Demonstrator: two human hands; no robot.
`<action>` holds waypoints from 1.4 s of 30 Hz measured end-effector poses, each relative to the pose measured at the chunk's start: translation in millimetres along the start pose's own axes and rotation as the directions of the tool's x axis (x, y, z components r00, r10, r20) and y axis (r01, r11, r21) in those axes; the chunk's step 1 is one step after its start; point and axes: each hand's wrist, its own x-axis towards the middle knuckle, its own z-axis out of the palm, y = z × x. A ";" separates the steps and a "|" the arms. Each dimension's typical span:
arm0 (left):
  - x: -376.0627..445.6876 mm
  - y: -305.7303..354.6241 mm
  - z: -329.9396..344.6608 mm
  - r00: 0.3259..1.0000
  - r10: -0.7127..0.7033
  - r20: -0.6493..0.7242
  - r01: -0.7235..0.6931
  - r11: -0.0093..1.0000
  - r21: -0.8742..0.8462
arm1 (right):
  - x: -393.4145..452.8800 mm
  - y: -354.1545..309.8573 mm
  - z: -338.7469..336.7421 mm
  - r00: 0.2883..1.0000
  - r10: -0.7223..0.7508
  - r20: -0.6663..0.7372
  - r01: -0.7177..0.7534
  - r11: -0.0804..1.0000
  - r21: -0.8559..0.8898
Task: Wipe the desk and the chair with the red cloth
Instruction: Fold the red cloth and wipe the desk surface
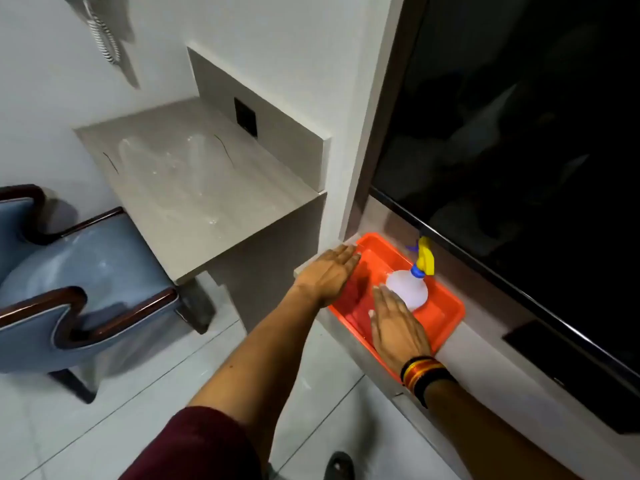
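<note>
**Reaching into the tray for the cloth**

The desk (194,188) stood bare against the wall, streaked with smears on its top, and the chair (79,271) sat just beside it at the left, part of its seat tucked under the front edge. Neither looked wiped yet, so the step in hand was judged to be fetching the cloth.

To the right, on a low ledge (485,351) under a dark screen (519,133), lay a tray (446,317) holding a bottle (410,287) on its side. A darker red patch in the tray's near half was probably the cloth (356,296), though blur left that unsure.

The left hand (329,275) hovered flat, fingers together, palm down over the tray's left rim. The right hand (398,327), likewise flat and holding nothing, was over the near half, fingertips near the bottle.

To do it well, one hand should steady the rim while the other pinches the cloth and lifts it clear without rolling the bottle.
</note>
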 end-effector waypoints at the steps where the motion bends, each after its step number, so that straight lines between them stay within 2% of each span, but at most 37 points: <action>1: 4.7 4.7 4.0 0.998 -0.003 0.060 0.001 0.999 0.040 | -3.6 5.7 2.5 0.998 0.055 0.023 -0.054 0.998 -0.007; 5: 21.1 22.7 20.5 0.983 0.001 0.185 -0.016 0.997 0.080 | -7.7 24.2 13.3 0.964 0.247 0.102 -0.246 0.969 -0.023; 9: 36.0 29.6 38.0 0.957 -0.055 0.284 -0.009 0.976 0.217 | -3.7 28.4 24.6 0.917 0.350 0.191 -0.355 0.935 -0.005; 12: 41.1 26.9 36.8 0.958 -0.089 0.273 0.023 0.971 0.237 | -1.4 29.3 32.2 0.894 0.407 0.187 -0.422 0.906 0.048; 16: 41.9 12.4 14.6 0.981 0.019 0.195 -0.040 0.993 0.108 | 3.3 25.5 22.1 0.878 0.470 0.093 -0.477 0.841 0.256; 18: 36.2 -4.4 -4.9 0.986 0.054 0.156 -0.057 0.998 0.015 | 7.6 15.9 11.5 0.870 0.491 -0.031 -0.446 0.814 0.373; 20: 29.1 -27.9 -31.8 0.990 0.030 0.137 -0.017 0.995 -0.094 | 17.4 -5.1 -3.0 0.861 0.494 -0.121 -0.383 0.786 0.486; 24: 16.3 -95.6 -92.9 0.987 -0.103 0.121 0.118 0.985 -0.122 | 67.9 -68.2 -35.3 0.878 0.462 -0.125 -0.284 0.712 0.642; 29: -21.1 -205.6 -133.6 0.952 -0.298 0.074 0.306 0.934 -0.182 | 159.3 -157.1 -60.2 0.901 0.374 -0.219 -0.127 0.710 0.693; 33: -57.4 -276.7 -130.7 0.901 -0.432 0.046 0.424 0.850 -0.311 | 223.1 -214.8 -66.0 0.895 0.395 -0.206 -0.126 0.668 0.733; 36: -71.1 -309.4 -115.8 0.878 -0.475 0.062 0.458 0.796 -0.396 | 262.0 -243.1 -62.3 0.892 0.409 -0.193 -0.133 0.645 0.753; 42: -53.0 -344.0 -81.7 0.867 -0.479 0.135 0.468 0.692 -0.549 | 351.8 -266.5 -44.3 0.921 0.333 -0.202 -0.113 0.725 0.679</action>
